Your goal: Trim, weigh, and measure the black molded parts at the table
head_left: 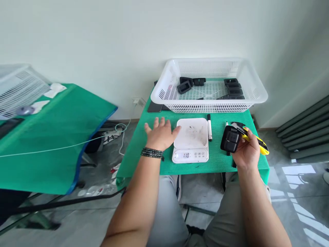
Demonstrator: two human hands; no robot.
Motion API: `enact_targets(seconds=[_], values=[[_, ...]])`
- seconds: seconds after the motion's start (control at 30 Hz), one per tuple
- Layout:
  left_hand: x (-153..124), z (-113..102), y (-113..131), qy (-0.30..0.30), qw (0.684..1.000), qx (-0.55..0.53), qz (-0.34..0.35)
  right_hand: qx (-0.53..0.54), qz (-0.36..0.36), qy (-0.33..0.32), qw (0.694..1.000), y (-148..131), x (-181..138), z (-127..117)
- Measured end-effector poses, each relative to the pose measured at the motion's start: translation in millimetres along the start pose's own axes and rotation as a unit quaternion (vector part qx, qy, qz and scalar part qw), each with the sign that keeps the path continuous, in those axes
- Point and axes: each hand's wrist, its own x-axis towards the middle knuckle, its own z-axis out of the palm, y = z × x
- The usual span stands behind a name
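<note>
black part [230,139] is sitting over the bench [218,163], right side. left hand [159,136] is spreading fingers wide, nothing held, beside the scale [192,137]; right hand [246,151] is curling fingers around part and yellow knife [263,149], ideally keeping the blade clear.

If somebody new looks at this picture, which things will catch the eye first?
Probably the big white basket with black parts inside, at the back of the green table. In front of it sits a white scale, with the left hand spread by its left edge. Farther right, the right hand holds a black part and a yellow knife.
</note>
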Motion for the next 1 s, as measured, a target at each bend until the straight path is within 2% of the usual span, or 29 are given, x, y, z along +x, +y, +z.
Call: enact_targets(seconds=[0.03, 0.07, 0.13, 0.17, 0.2, 0.23, 0.33, 0.37, 0.43, 0.53, 0.6, 0.7, 0.77, 0.83, 1.0], values=[[0, -1, 0, 0.017, 1.000, 0.004, 0.000, 0.001, -0.001, 0.002, 1.000, -1, 0, -1], [-2, 0, 3, 0.018, 0.999, 0.001, 0.037, 0.004, -0.001, 0.002, 1.000, -2, 0, -1], [-10, 3, 10, -0.024, 0.987, -0.013, 0.161, 0.012, 0.004, 0.000, 1.000, -4, 0, -2], [-14, 5, 13, -0.048, 0.979, -0.016, 0.198, 0.017, 0.006, 0.001, 1.000, -5, 0, -2], [-17, 6, 13, -0.063, 0.978, -0.016, 0.199, 0.022, 0.007, 0.002, 1.000, -6, 0, -2], [-18, 7, 10, -0.069, 0.984, -0.012, 0.164, 0.026, 0.008, 0.005, 1.000, -7, 0, -2], [-18, 4, -9, -0.041, 0.999, 0.003, -0.014, 0.042, 0.007, 0.013, 0.999, -11, 0, -2], [-19, 3, -15, -0.023, 0.999, 0.005, -0.044, 0.046, 0.006, 0.013, 0.999, -13, 0, -2], [-22, 1, -21, 0.005, 1.000, -0.002, -0.027, 0.048, 0.001, 0.013, 0.999, -15, 0, -3], [-30, 3, -19, -0.019, 0.998, -0.020, 0.061, 0.040, -0.004, 0.008, 0.999, -16, 2, -6], [-30, 5, -19, -0.018, 0.999, -0.014, 0.033, 0.033, -0.004, -0.002, 0.999, -15, 3, -8], [-23, 7, -30, 0.051, 0.997, -0.020, -0.054, 0.035, -0.003, -0.007, 0.999, -12, 4, -8], [-17, 8, -40, 0.063, 0.996, -0.055, -0.040, 0.045, 0.000, -0.003, 0.999, -11, 5, -7], [-13, 8, -49, 0.034, 0.996, -0.081, -0.007, 0.051, 0.004, 0.000, 0.999, -10, 5, -6], [-21, 7, -63, -0.076, 0.994, -0.062, 0.058, 0.042, -0.004, 0.007, 0.999, -13, 4, -5]])
